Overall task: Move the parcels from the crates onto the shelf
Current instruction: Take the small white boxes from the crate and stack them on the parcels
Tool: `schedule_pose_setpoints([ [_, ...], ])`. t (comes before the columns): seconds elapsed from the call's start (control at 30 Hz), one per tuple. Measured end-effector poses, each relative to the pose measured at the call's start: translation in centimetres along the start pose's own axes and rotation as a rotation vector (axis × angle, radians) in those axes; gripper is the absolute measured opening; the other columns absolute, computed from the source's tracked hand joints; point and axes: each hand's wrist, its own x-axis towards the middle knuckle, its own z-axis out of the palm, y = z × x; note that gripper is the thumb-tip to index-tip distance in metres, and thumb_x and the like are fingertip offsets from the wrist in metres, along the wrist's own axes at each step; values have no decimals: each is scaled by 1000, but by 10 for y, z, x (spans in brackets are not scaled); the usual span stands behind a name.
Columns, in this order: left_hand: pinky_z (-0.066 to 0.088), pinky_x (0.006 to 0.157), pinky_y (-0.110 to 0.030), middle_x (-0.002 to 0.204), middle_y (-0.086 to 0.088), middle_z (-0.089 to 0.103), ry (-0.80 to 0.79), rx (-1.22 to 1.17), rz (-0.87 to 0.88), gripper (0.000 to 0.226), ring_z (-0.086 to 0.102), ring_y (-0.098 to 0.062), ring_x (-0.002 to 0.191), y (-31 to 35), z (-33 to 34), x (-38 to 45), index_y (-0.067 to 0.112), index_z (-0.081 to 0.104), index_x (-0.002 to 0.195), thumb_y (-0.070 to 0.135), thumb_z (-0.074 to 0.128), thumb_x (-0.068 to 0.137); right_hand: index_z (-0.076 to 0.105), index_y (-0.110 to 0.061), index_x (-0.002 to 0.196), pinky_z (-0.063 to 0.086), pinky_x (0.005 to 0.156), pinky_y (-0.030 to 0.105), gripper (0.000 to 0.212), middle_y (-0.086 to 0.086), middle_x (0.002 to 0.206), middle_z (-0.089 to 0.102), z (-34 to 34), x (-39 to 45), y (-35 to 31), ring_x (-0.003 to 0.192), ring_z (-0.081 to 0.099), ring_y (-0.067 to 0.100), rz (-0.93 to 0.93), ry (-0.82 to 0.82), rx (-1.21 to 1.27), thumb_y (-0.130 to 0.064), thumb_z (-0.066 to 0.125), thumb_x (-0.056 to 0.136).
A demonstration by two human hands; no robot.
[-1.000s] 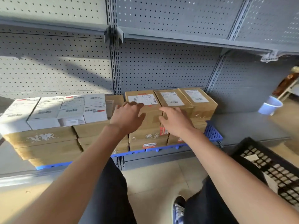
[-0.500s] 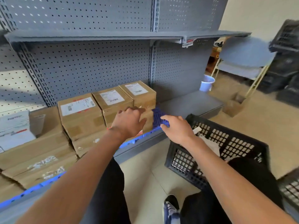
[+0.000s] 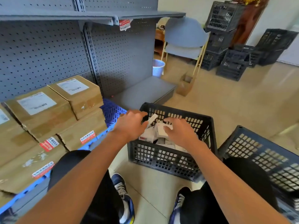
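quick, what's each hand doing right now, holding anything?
Left hand: over the black crate, fingers curled by a white parcel; grip cannot be told.
Right hand: open, fingers on the small white parcels.

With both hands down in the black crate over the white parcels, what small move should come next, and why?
Probably closing both hands on one white parcel and lifting it. The left hand and right hand are spread over the pile inside the black crate with no clear grip yet, and the shelf has bare space beside the brown boxes.
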Motion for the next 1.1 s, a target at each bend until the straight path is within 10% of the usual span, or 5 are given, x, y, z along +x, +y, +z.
schedule_pose_setpoints([
  [1.1,53,96,-43,142,-2,58,-435,-101,27,43,59,-22,122,80,233,91,24,53,143,41,51,103,50,-21,146,59,88,46,46,8,140,61,138,11,192,114,65,27,460,-155,156,-35,52,103],
])
